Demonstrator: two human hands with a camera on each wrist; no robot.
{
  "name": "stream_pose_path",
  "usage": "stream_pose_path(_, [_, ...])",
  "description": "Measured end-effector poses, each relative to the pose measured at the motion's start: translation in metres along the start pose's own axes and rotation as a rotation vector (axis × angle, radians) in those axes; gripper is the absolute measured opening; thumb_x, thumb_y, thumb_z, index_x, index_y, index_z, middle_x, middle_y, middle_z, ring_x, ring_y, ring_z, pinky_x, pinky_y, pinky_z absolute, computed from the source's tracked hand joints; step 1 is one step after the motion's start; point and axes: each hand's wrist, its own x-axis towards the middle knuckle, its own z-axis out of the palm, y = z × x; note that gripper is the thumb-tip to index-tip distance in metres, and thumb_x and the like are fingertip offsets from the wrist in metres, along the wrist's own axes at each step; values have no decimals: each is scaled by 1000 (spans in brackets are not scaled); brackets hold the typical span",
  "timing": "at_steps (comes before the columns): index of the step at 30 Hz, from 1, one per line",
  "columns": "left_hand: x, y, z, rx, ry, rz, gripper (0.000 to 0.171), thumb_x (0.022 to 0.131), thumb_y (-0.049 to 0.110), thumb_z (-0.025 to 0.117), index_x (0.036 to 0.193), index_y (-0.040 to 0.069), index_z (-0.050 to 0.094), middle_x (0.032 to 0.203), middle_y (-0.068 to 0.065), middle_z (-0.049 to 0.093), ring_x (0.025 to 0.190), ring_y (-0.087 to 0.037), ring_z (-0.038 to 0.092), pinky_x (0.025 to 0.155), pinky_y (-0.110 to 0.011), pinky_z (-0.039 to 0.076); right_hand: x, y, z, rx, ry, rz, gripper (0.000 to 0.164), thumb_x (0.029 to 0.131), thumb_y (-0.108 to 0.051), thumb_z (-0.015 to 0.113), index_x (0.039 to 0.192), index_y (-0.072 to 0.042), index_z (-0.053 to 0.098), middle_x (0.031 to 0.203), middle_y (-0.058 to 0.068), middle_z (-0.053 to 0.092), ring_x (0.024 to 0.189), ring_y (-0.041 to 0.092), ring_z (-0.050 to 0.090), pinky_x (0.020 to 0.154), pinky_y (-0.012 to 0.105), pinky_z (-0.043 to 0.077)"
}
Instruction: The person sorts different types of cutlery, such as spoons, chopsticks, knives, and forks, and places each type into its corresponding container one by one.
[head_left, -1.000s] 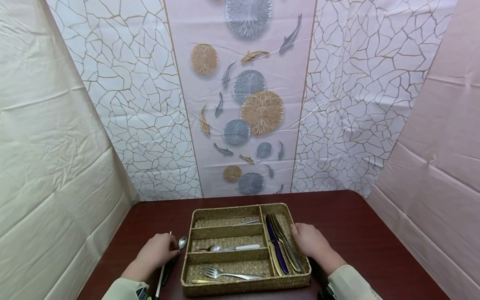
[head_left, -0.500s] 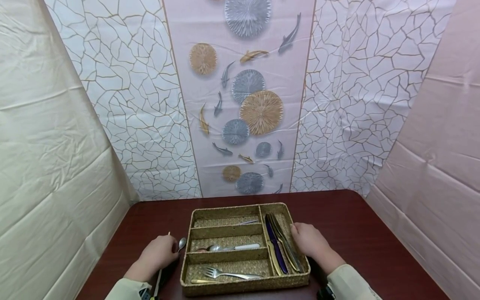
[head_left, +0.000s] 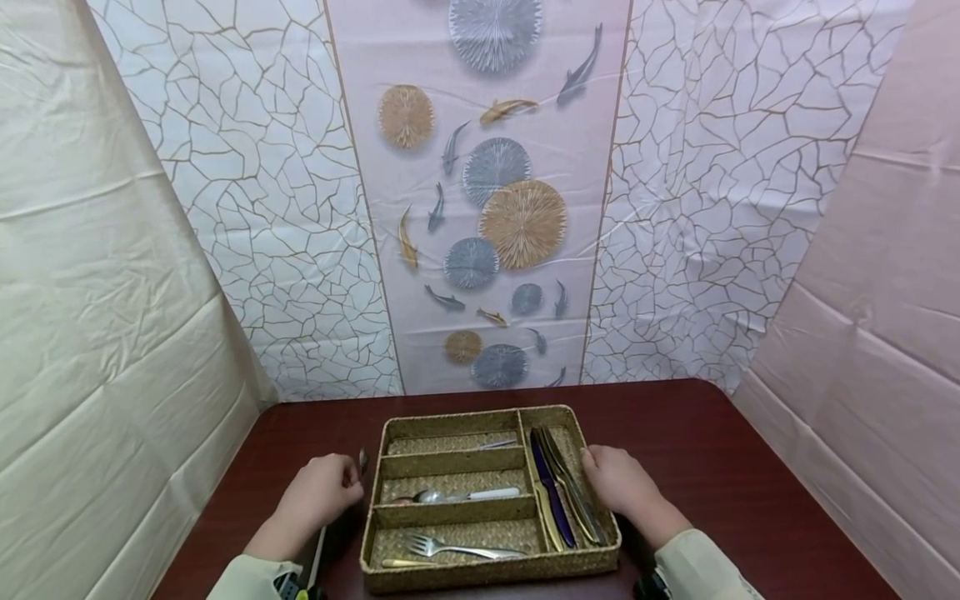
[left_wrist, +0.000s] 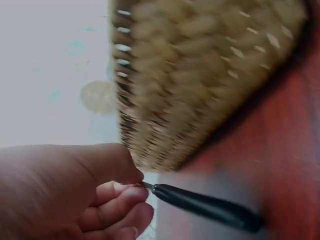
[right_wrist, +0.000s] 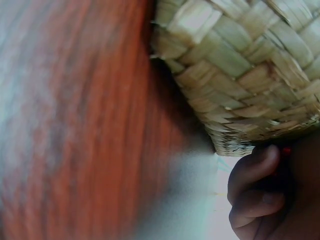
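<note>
My left hand [head_left: 318, 496] pinches a spoon [head_left: 363, 461] just left of the woven tray [head_left: 491, 575]. In the left wrist view the spoon's dark handle [left_wrist: 207, 207] sticks out past thumb and fingers. The spoon's bowl shows beyond my fingertips in the head view. My right hand [head_left: 626, 483] holds the tray's right wall, and its curled fingers [right_wrist: 255, 172] show at the weave in the right wrist view. Inside the tray's right compartment lie several knives [head_left: 558, 492]. A silver fork [head_left: 457, 547] lies in the front compartment.
Other cutlery in the tray includes a spoon with a white handle [head_left: 495, 493] and a gold handle [head_left: 405, 563]. A thin pale stick [head_left: 318, 554] shows beside my left wrist. The dark red table [head_left: 735, 492] ends at patterned cloth [head_left: 487, 250].
My left hand has shifted slightly away from me with the spoon, whose bowl now stands farther back and looks turned edge-on. My right hand stays at the tray wall.
</note>
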Motion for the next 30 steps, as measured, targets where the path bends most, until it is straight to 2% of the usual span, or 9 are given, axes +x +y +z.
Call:
stream_pose_path(5, [1,15,-13,-40,85,30,18,87,15,69,72,20,59,60,5,54,48,-13,45,47,-30,36,0,-1,0,9,-1,5,43,109,-30,36,74,-12,52,62,5,46,51,20,41,53,36,37])
stream_pose_path(11, [-3,40,-32,-33,222,118,22,87,17,69,70,22,57,57,8,50,46,-10,40,46,-28,32,0,-1,-1,14,-5,7,43,109,-30,36,74,-12,52,63,5,46,51,21,42,53,36,37])
stream_pose_path(17, [-3,66,-48,-35,346,213,20,86,18,71,71,25,60,62,14,55,48,-8,45,49,-28,39,0,-1,-1,8,-10,6,42,109,-30,36,74,-12,53,64,5,46,52,21,42,56,36,38])
stream_pose_path(20, [-1,76,-48,-46,355,235,17,86,17,70,73,26,62,64,15,57,51,-6,48,51,-28,41,0,0,-1,1,-2,0,42,109,-30,36,74,-13,53,64,5,46,53,20,42,60,37,40])
stream_pose_path(24, [2,83,-41,-56,313,219,15,87,17,69,76,25,63,66,15,57,51,-6,49,51,-28,42,0,0,-1,5,-4,1,43,109,-30,36,74,-12,52,64,5,46,53,20,42,58,37,39])
stream_pose_path(30, [11,86,-25,-19,251,219,19,88,18,70,74,25,61,62,14,54,48,-6,47,48,-28,40,0,0,0,7,-2,5,43,109,-31,36,74,-13,53,64,5,46,52,20,43,56,37,38])
